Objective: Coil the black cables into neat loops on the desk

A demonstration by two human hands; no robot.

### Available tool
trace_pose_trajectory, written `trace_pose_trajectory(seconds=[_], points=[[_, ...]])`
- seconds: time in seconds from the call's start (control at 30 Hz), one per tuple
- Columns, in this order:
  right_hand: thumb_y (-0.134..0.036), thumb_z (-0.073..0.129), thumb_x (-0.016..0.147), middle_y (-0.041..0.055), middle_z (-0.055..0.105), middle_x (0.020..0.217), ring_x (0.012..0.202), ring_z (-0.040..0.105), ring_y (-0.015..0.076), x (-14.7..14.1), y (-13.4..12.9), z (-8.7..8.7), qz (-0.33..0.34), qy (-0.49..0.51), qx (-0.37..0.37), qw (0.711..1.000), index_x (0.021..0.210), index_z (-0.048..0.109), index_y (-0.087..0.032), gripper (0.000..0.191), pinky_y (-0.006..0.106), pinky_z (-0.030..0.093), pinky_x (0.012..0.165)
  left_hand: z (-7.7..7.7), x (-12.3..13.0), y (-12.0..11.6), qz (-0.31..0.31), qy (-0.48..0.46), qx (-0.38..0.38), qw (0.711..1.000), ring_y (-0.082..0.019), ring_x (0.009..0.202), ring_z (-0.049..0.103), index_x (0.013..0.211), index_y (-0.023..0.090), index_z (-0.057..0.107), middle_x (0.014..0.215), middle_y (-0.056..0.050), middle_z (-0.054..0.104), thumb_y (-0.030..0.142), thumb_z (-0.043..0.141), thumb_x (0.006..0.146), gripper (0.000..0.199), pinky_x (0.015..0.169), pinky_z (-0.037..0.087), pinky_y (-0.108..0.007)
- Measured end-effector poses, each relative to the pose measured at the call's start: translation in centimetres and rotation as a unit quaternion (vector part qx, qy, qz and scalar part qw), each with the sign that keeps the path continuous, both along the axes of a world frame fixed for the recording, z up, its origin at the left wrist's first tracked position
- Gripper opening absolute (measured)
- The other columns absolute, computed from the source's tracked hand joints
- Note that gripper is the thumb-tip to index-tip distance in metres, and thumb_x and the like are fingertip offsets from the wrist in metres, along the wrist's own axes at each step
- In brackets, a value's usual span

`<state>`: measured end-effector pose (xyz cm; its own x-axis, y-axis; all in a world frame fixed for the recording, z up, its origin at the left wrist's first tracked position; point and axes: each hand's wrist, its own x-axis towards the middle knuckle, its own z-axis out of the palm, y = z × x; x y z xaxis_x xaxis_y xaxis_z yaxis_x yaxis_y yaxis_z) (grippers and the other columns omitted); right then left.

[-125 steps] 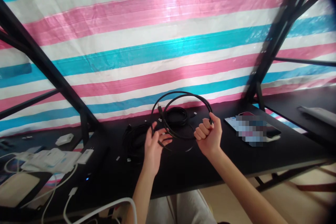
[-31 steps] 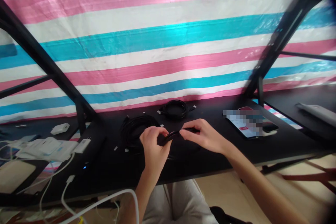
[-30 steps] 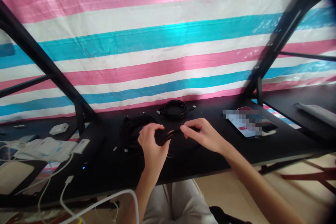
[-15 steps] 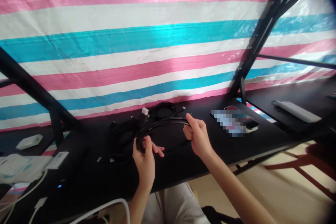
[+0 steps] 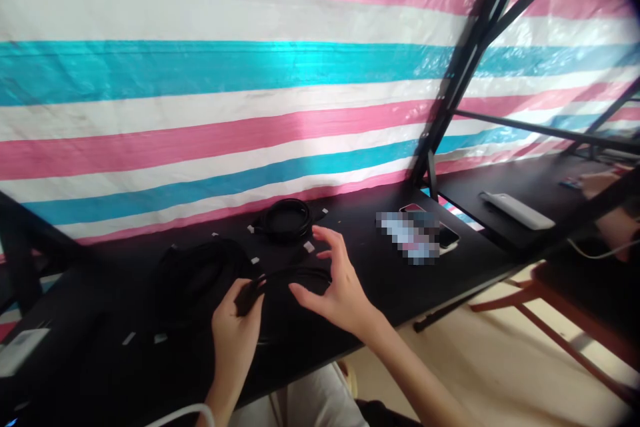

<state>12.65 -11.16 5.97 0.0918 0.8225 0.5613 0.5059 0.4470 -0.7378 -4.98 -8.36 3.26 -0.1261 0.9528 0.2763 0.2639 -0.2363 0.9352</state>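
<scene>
My left hand (image 5: 237, 313) is closed on one side of a coiled black cable (image 5: 295, 272), held low over the black table (image 5: 320, 330). At the other side of this coil my right hand (image 5: 337, 283) has its thumb and fingers spread apart around the loop, not gripping it. Behind the hands lies another round coil of black cable (image 5: 286, 220). A larger heap of black cables (image 5: 200, 273) rests to the left of my left hand.
Phones (image 5: 449, 235) lie at the right, partly pixelated. A white device (image 5: 520, 211) sits on the neighbouring table, where another person's hand (image 5: 603, 183) shows. Small white tags (image 5: 129, 338) are scattered about. Black metal frames (image 5: 463, 67) stand before a striped sheet (image 5: 250, 67).
My right hand has opened, its fingers coming off the cable. My left hand still grips the coil, now lower. The view has turned right, bringing the other person's hand into sight.
</scene>
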Motion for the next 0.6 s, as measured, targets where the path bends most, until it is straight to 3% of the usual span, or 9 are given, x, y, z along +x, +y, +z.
trace_pose_trajectory(seconds=[0.07,0.13,0.2,0.27,0.4,0.6], points=[[-0.031,0.067,0.071,0.0108,0.039,0.137,0.127,0.035,0.0293,0.3,0.3,-0.2,-0.043,-0.118,0.047,0.991,0.123,0.050,-0.025,0.055,0.044,0.037,0.099,0.3,0.6,0.0,-0.014,0.039,0.020,0.999,-0.015,0.063,0.059,0.071,0.017,0.061,0.065,0.001,0.062,0.027,0.064,0.068,0.010,0.058,0.046,-0.020],[-0.024,0.066,0.071,0.0084,0.049,0.130,0.125,0.038,0.0298,0.8,0.6,-0.6,-0.054,-0.190,0.063,0.978,0.103,0.061,-0.023,0.032,0.045,0.032,0.101,0.5,1.1,0.0,-0.023,0.060,0.031,0.997,-0.014,0.060,0.057,0.069,0.017,0.060,0.061,0.001,0.059,0.028,0.062,0.069,0.011,0.057,0.045,-0.020],[-0.019,0.063,0.073,0.0060,0.062,0.105,0.104,0.053,0.0246,1.4,0.9,-1.0,-0.041,-0.203,0.055,0.977,0.088,0.061,-0.021,0.016,0.039,0.038,0.092,0.5,1.5,0.0,-0.026,0.076,0.028,0.996,-0.012,0.057,0.053,0.068,0.016,0.059,0.059,0.003,0.056,0.030,0.062,0.071,0.014,0.053,0.042,-0.018],[-0.018,0.061,0.074,0.0016,0.063,0.078,0.078,0.057,0.0180,1.7,1.1,-1.4,-0.030,-0.185,0.024,0.982,0.080,0.059,-0.019,0.007,0.031,0.042,0.077,0.4,1.9,0.2,-0.027,0.083,0.017,0.996,-0.010,0.054,0.048,0.066,0.016,0.057,0.056,0.004,0.050,0.032,0.063,0.073,0.018,0.050,0.038,-0.017],[-0.018,0.059,0.074,-0.0014,0.059,0.071,0.062,0.053,0.0121,1.8,1.4,-1.9,-0.020,-0.101,-0.052,0.993,0.077,0.056,-0.018,0.004,0.022,0.038,0.057,0.0,2.0,0.7,-0.049,0.082,0.001,0.995,-0.010,0.056,0.047,0.066,0.017,0.054,0.057,0.004,0.048,0.033,0.060,0.077,0.021,0.052,0.037,-0.018],[-0.016,0.062,0.068,-0.0030,0.058,0.068,0.059,0.052,0.0101,1.4,1.9,-2.0,-0.006,-0.057,-0.064,0.996,0.075,0.058,-0.018,0.008,0.020,0.037,0.056,-0.7,1.1,0.8,-0.071,0.097,0.005,0.993,-0.012,0.063,0.055,0.075,0.017,0.057,0.065,0.002,0.058,0.028,0.059,0.077,0.012,0.059,0.042,-0.018]])
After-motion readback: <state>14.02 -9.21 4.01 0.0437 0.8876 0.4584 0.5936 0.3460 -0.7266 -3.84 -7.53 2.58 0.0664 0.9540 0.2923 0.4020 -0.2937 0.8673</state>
